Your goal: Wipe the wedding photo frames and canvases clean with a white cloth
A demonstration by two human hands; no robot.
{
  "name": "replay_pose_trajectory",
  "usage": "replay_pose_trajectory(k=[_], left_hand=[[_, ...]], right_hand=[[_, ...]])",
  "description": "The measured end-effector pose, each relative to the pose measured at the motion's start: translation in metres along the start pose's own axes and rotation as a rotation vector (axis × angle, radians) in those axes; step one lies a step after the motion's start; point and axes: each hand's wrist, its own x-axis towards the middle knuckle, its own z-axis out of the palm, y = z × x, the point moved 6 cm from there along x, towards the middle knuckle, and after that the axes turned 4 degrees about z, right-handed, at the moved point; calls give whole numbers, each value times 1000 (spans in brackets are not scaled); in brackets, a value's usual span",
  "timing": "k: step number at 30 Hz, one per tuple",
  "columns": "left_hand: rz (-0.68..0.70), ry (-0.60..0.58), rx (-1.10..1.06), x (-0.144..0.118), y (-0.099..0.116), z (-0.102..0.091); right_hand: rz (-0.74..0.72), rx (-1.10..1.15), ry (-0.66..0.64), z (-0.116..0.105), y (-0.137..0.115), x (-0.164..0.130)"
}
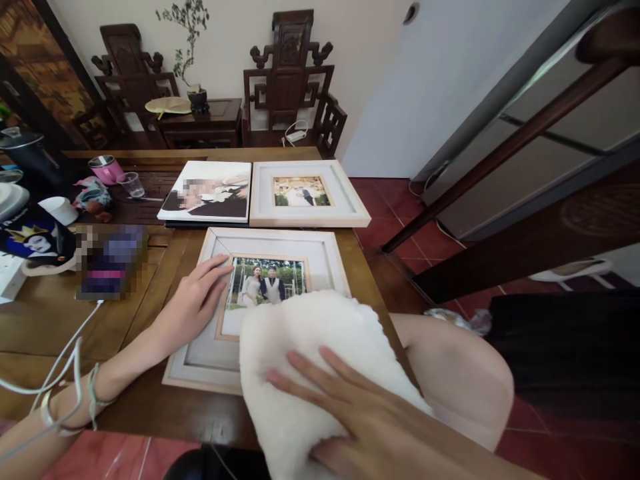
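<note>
Item: near picture frame [210,347], pale wood, lying flat at the near edge of the wooden table [150,407]. Left hand [193,303], open, fingers spread flat on the frame's left mat. Right hand [350,407], open, palm pressing a white fluffy cloth [305,333] over the frame's right half; the covered part cannot be judged. Beyond the frame: second frame [345,200], canvas print [207,193]. Left of it: white cable [65,353].

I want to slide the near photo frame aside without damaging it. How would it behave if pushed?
The near photo frame lies flat on the wooden table, so it would likely slide rather than tip. Its straight edges suggest it is stiff. The left hand and the white cloth under the right hand press on it, probably resisting sliding.
</note>
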Motion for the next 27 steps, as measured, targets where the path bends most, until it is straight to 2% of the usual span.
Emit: replay_pose_trajectory(k=[2, 4, 7, 8, 11, 13, 15, 18, 23, 27], left_hand=[[-1, 5, -3, 0, 0, 0], [8, 20, -8, -1, 1, -1], [22, 47, -14, 0, 1, -3], [28, 49, -17, 0, 1, -4], [45, 34, -32, -1, 1, -5], [36, 28, -43, -1, 1, -6], [21, 34, -51, 0, 0, -6], [24, 46, -49, -1, 0, -5], [41, 80, -37, -2, -2, -4], [31, 91, -11, -2, -6, -3]], right_hand=[[0, 60, 41, -12, 7, 4], [63, 33, 167, -27, 28, 14], [157, -230, 376, -46, 67, 37], [181, -328, 396, -49, 79, 46], [254, -481, 248, -40, 108, 71], [323, -491, 148, -28, 113, 77], [384, -483, 91, -16, 106, 75], [395, -470, 54, 0, 77, 59], [205, -384, 108, 17, 19, 11], [121, -268, 92, 23, -4, -9]])
